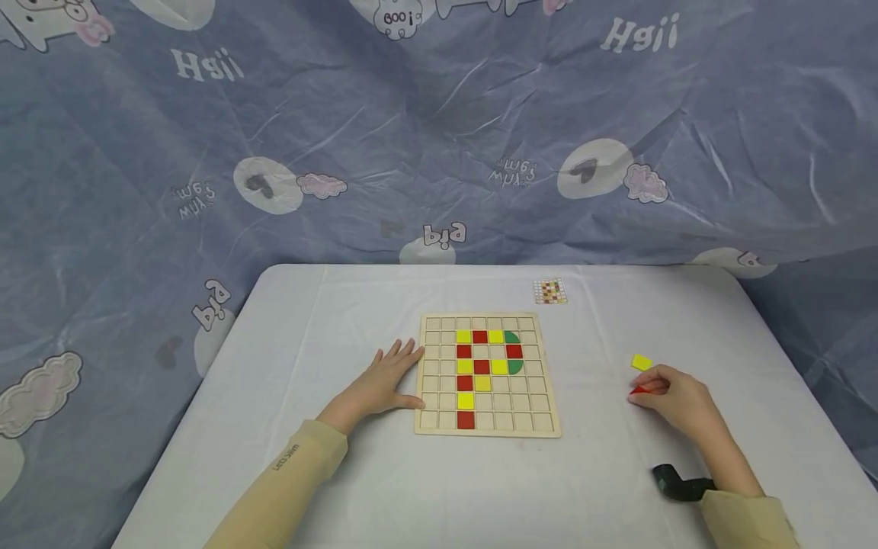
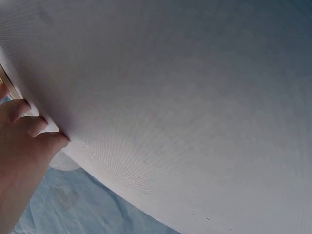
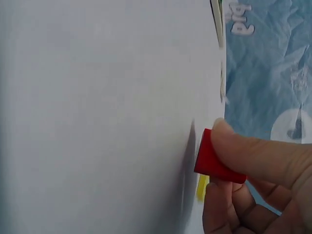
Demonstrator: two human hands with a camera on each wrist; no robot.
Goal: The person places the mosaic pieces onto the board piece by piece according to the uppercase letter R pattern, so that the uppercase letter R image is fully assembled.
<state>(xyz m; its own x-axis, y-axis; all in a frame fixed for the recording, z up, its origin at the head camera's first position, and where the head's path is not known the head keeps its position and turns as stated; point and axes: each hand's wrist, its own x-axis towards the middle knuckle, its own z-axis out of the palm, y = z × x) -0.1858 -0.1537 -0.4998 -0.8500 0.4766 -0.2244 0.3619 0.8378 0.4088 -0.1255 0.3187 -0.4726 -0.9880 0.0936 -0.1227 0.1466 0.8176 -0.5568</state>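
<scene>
A square wooden grid board (image 1: 524, 400) lies on the white table, with red, yellow and green tiles set in some of its cells in a P-like shape. Along its left edge rests my left hand (image 1: 379, 386), fingers spread and thumb touching the lower part of that edge. My right hand (image 1: 680, 398), off to the right of the board, pinches a red tile (image 3: 207, 158) between thumb and fingers. Just beyond those fingers a yellow tile (image 1: 641, 362) lies on the table; part of it shows below the red one in the right wrist view.
Behind the board's right side lies a small card (image 1: 551, 291) printted with a coloured grid pattern. A black curved object (image 1: 675, 486) sits against my right wrist. Patterned blue-grey cloth (image 1: 439, 114) hangs behind the table (image 1: 329, 305).
</scene>
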